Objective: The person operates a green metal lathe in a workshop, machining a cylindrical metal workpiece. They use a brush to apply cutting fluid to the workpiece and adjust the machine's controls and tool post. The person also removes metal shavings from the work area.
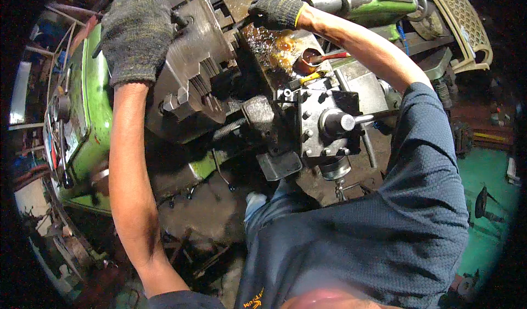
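Observation:
My left hand [137,34], in a dark knitted glove, is at the upper left beside a big steel lathe chuck [195,51] with stepped jaws. A short dark bar [97,51] pokes out from the glove's left side. The fingers look closed around it, though their tips are hidden. My right hand [276,6], gloved too, is past the chuck's right side, above an oily brown plate [263,45]. Its fingers are curled; whatever they hold is hidden. Below the plate stands a square tool post [324,125] with several bolts and a lever.
A small pot [311,60] holding a red-handled brush [335,56] sits on the oily plate, near a yellow handle [310,79]. The green headstock [88,117] is left, the green tailstock [373,4] at upper right. Beyond stands a beige plastic chair [461,23].

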Tool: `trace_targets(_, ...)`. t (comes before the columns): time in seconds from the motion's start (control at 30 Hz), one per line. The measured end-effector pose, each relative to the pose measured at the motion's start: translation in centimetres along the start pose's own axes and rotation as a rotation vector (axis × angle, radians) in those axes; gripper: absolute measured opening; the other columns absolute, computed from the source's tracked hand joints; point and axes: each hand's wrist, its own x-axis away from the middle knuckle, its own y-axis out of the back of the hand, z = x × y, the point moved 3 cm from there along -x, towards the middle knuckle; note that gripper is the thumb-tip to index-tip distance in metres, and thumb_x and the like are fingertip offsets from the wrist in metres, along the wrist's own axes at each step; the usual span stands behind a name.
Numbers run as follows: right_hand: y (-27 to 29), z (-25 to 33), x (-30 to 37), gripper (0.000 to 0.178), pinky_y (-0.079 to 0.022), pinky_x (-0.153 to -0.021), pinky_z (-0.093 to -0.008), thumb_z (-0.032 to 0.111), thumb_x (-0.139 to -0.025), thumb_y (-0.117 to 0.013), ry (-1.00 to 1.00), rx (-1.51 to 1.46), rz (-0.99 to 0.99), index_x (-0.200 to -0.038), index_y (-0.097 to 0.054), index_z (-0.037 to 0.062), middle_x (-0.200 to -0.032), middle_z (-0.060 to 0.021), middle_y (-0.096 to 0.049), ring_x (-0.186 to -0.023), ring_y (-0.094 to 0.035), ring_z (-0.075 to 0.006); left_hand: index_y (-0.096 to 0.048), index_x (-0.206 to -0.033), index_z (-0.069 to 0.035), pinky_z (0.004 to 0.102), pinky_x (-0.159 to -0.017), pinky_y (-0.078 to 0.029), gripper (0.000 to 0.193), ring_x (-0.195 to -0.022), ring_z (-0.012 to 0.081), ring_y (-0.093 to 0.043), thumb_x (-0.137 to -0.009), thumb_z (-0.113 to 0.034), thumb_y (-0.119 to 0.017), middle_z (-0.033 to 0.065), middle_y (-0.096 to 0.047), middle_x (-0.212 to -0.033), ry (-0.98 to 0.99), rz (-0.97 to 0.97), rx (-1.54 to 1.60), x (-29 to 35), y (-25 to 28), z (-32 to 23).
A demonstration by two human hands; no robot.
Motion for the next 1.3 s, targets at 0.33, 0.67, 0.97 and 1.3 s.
trace_targets(0.33, 13.4, -2.9, 12.4, 0.039, -0.053, -0.072, -0.0433, 0.047, -0.084, -0.074, -0.636, -0.128, -0.192, -0.102, -0.076, 0.0121, -0.079, -0.0144, -0.069, -0.080, -0.068, -0.0342, -0.057, -0.131, -0.012, 0.0491, -0.096, -0.047, 0.043, -0.115, 0.0333, -0.061, -0.092, -0.030, -0.055, 0.0140, -0.064, -0.123, 0.032, 0.072, 0.073, -0.8, 0.8, -0.2)
trace_targets(0.67, 15.2, 17.6, 54.9, 0.039, -0.046, -0.056, -0.0356, 0.042, -0.094, -0.062, -1.606, -0.437, -0.280, -0.080, -0.065, 0.0052, -0.064, -0.0069, -0.060, -0.059, -0.060, -0.0179, -0.058, -0.129, -0.013, 0.0488, -0.091, -0.049, 0.038, -0.111, 0.0356, -0.063, -0.096, -0.031, -0.051, 0.0139, -0.064, -0.123, 0.025, 0.052, 0.101, -1.8, -0.8, -0.6)
trace_targets(0.97, 2.3, 38.1, 62.4, 0.032, -0.048, -0.051, -0.0432, 0.041, -0.092, -0.063, -2.658, -1.611, -1.025, -0.073, -0.057, 0.0158, -0.065, -0.0062, -0.060, -0.058, -0.059, -0.0260, -0.053, -0.139, -0.005, 0.0444, -0.104, -0.044, 0.049, -0.125, 0.0390, -0.055, -0.097, -0.030, -0.051, 0.0212, -0.058, -0.135, 0.053, 0.142, 0.165, -2.1, -2.1, 2.5)
trace_targets(1.3, 6.3, -10.0, 65.3, 0.031, -0.051, -0.056, -0.0345, 0.039, -0.096, -0.065, -1.552, -1.652, -1.374, -0.105, -0.062, 0.0093, -0.075, -0.0024, -0.060, -0.066, -0.060, -0.0186, -0.051, -0.139, -0.003, 0.0450, -0.103, -0.043, 0.045, -0.119, 0.0385, -0.058, -0.101, -0.026, -0.050, 0.0224, -0.061, -0.128, 0.261, 0.318, 0.105, -2.9, -1.1, -0.3)
